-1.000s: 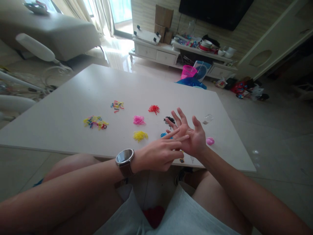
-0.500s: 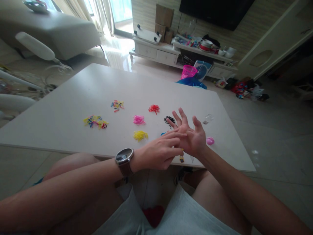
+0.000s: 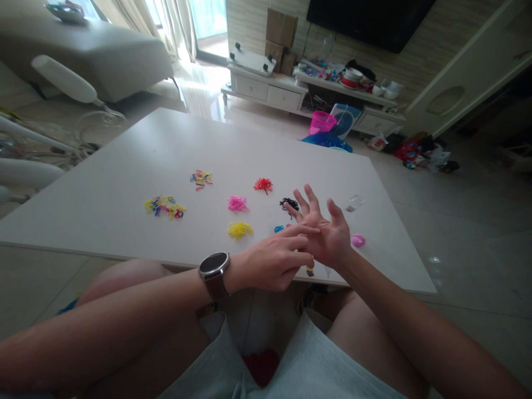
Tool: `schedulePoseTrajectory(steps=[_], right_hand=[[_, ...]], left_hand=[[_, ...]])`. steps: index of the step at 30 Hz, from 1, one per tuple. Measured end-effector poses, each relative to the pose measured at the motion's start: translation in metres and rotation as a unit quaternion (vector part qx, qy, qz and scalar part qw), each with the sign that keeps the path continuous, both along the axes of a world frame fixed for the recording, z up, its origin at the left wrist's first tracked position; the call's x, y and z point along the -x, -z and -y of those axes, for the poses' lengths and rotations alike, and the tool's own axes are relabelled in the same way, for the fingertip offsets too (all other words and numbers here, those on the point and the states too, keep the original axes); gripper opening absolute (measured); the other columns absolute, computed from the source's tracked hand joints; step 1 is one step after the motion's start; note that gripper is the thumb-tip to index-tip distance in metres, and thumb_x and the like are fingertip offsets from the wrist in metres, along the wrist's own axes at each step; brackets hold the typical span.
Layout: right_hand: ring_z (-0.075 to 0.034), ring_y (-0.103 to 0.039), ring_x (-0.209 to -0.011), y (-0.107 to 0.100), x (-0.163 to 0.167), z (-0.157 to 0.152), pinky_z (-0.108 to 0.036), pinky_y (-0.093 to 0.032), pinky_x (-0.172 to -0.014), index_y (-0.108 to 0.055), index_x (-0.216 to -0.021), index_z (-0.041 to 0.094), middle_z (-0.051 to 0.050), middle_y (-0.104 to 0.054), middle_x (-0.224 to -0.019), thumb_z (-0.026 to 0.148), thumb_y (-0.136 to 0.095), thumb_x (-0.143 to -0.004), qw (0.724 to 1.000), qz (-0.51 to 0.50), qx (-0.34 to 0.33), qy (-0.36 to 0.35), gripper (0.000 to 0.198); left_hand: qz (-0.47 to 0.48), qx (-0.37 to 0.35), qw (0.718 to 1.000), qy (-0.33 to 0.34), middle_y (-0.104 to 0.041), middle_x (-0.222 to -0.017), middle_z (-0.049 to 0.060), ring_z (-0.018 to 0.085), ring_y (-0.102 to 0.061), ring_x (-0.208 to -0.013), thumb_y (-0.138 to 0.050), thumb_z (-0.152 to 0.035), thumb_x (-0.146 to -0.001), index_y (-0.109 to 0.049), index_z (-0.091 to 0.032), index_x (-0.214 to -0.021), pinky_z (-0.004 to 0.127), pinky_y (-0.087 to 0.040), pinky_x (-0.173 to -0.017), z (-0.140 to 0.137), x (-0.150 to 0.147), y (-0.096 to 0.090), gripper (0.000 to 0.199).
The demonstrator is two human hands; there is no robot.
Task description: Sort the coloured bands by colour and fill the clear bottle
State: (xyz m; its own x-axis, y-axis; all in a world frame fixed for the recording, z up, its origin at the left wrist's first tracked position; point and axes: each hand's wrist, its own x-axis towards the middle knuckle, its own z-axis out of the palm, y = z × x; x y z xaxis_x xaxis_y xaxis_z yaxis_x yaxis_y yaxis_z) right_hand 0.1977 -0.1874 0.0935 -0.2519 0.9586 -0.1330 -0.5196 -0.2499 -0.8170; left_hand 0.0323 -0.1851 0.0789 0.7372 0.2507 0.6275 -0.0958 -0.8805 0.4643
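My right hand [image 3: 326, 235] is held palm up above the front of the white table [image 3: 199, 138], fingers spread. Reaching across from the left, my left hand [image 3: 278, 260], with a watch [image 3: 214, 269] on its wrist, rests its outstretched index finger on the right palm. Its other fingers are bent and apart; the thumb is hidden. Nothing can be made out on the palm. Around the hands are small piles of rubber bands: black [image 3: 290, 205], blue [image 3: 279, 228], yellow [image 3: 240, 230], pink [image 3: 238, 204] and red [image 3: 263, 185]. A small yellow figure [image 3: 310, 270] lies under them.
Mixed-colour rubber bands lie in two piles, one nearer [image 3: 164, 206] and one farther [image 3: 201, 178]. To the right are a clear container [image 3: 355, 203] and a pink object [image 3: 358, 240]. Beyond the table stand a pink basket [image 3: 322, 122] and a low cabinet [image 3: 266, 91].
The left hand's fingers have shifted slightly over the right palm, and more of the blue pile shows. The right hand stays almost still, and the view has tilted slightly.
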Motion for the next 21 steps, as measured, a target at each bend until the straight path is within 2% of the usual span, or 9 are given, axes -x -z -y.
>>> schedulePoseTrajectory(steps=[11, 21], right_hand=[[-0.027, -0.021, -0.152, -0.0003, 0.0009, 0.0004, -0.058, -0.012, -0.120, -0.045, -0.142, 0.051, 0.011, -0.025, -0.164, 0.073, -0.044, -0.084, 1.000, 0.028, -0.007, 0.007, 0.062], [-0.026, -0.021, -0.152, -0.0031, 0.0030, 0.0029, -0.057, -0.007, -0.122, -0.041, -0.145, 0.050, 0.010, -0.027, -0.163, 0.072, -0.046, -0.083, 1.000, 0.022, -0.010, 0.020, 0.065]], left_hand=[[0.008, 0.024, 1.000, 0.003, -0.067, -0.098, 0.011, 0.028, -0.048, -0.135, -0.050, 0.000, -0.078, -0.068, -0.020, -0.092, 0.046, -0.046, -0.109, 0.0000, -0.0004, 0.0018, 0.030], [0.023, 0.054, 0.998, 0.016, -0.070, -0.099, 0.010, 0.027, -0.051, -0.130, -0.049, -0.001, -0.079, -0.069, -0.021, -0.091, 0.048, -0.045, -0.109, 0.0003, -0.0027, -0.0012, 0.030]])
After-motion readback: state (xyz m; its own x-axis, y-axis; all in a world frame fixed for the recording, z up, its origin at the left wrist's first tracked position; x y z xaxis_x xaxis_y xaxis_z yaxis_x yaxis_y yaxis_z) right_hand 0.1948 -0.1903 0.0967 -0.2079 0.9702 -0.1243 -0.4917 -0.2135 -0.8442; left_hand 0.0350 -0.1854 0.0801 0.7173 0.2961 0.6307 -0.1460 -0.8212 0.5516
